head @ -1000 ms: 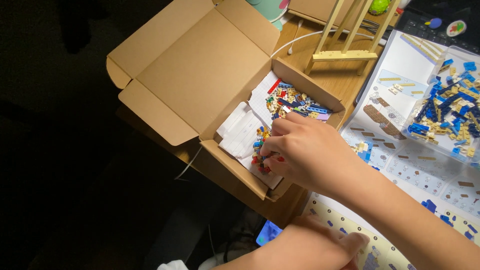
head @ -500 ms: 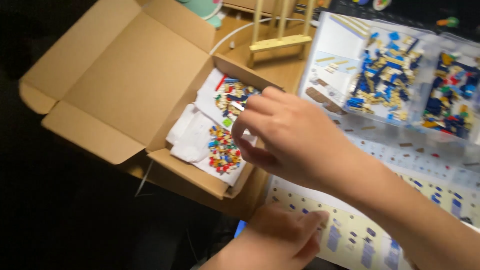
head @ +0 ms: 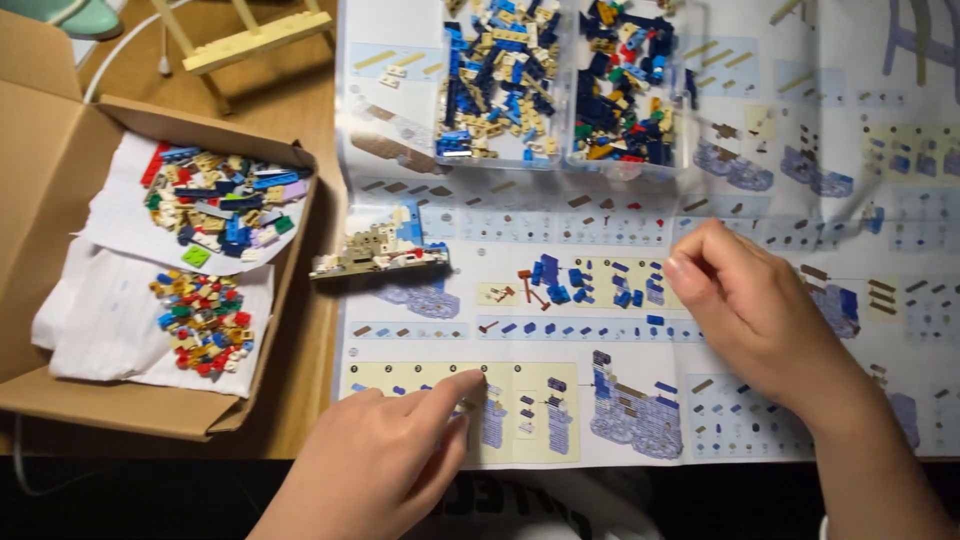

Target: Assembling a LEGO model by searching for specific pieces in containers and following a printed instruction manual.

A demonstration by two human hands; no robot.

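Note:
My left hand (head: 385,465) rests palm down on the large building-instruction sheet (head: 620,220), its index finger stretched out and touching a printed step near the bottom edge; it holds nothing. My right hand (head: 755,305) hovers over the middle right of the sheet with its fingers curled inward, and whatever is inside them is hidden. A small, partly built tan and blue brick model (head: 380,255) lies on the sheet's left edge. A few loose blue and brown bricks (head: 560,278) lie between the model and my right hand.
An open cardboard box (head: 110,405) at the left holds white paper with two piles of mixed small bricks (head: 220,200). Two clear trays (head: 560,85) of blue and tan bricks stand at the top. A small wooden easel (head: 250,40) and a white cable lie on the wooden table.
My right hand has left the cardboard box and moved right over the instruction sheet. The view has swung right, and my left hand now points at the sheet.

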